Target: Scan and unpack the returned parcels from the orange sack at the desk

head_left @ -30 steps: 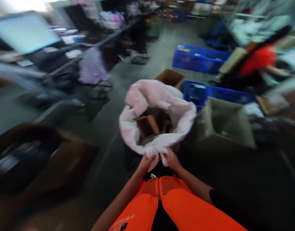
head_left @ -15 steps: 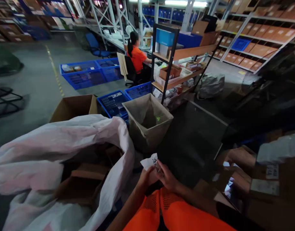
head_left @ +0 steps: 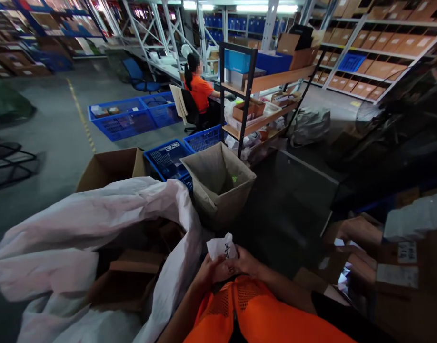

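While both hands meet just in front of the vest (head_left: 254, 309), a white slip (head_left: 220, 247) sits between them, its upper corner standing above the fingers and pointing away from the body. Neither hand is nearer, since both are on it: the left hand (head_left: 208, 270) grips its left and lower part, the right hand (head_left: 247, 261) its right edge. Fingers on each side are drawn in around it, with no gap showing. Its visible part runs from the far corner back toward the vest, but the hands cover the rest, so I cannot tell its long axis for sure. Black handwriting marks its face; whether it is paper or plastic, I cannot tell.

Counting outward: one slip; one white sack (head_left: 107, 205), mouth open, just left of the left hand, with at least one open box (head_left: 133, 269) in it; one grey bin (head_left: 223, 207) ahead of the slip; one carton (head_left: 139, 164) behind the sack; four blue crates (head_left: 122, 125) on the floor, two near and two farther; one seated co-worker (head_left: 199, 93), well apart.
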Available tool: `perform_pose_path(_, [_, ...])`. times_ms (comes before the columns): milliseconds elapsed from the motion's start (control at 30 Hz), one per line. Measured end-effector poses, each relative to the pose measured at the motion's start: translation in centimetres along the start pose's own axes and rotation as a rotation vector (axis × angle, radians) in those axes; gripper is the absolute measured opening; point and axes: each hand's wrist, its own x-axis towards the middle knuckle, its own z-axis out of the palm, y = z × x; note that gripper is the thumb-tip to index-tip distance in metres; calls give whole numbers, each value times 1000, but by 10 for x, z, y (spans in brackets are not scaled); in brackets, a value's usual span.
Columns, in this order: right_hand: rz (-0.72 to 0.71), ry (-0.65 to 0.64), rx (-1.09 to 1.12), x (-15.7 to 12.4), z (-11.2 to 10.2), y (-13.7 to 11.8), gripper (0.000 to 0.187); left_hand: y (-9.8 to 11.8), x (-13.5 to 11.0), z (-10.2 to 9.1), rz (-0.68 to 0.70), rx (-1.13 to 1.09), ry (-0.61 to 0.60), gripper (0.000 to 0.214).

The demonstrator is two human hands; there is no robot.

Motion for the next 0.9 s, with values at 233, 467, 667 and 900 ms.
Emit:
perform_pose_path(233, [-77,-36,-14,-6,40,18,90,-27,-30,-46,131,-25,56,76])
perform_pose_path(467, [-9,-554,-299,5,143,74,106,-113,-111,-119,351,-492,479,96])
perform_pose_path(667, [22,-997,-587,8,278,117,130,-146,-197,-175,656,-785,745,94])
perform_pose_path(900, [70,-1105,-549,-5,438,185,87,-208,-285,-289,858,-1044,692,74])
